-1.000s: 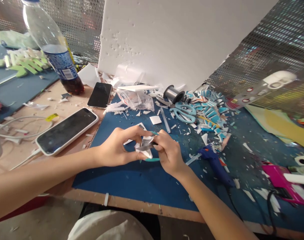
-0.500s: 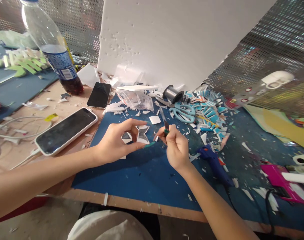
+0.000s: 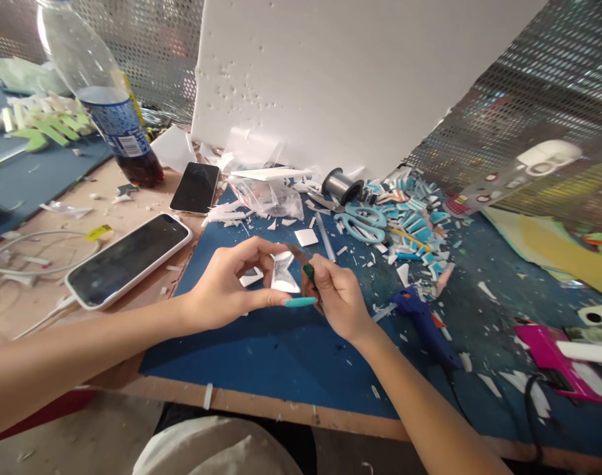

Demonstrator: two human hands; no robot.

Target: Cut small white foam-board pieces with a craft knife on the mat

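My left hand pinches a small white cut-out piece between thumb and fingers, holding it just above the blue cutting mat. My right hand is closed round a small craft knife with a dark green grip. Its blade points left and touches the top of the white piece. Both hands hover near the middle of the mat, a little left of the blue glue gun.
Teal scissors, a wire spool and several blue-white scraps lie at the back. A large white foam board leans behind. Two phones and a bottle lie left; a pink glue gun lies right.
A second ago the knife lay across the piece. The right hand then lifted away to the right. Now it has come back, with the blade tip at the piece's top edge.
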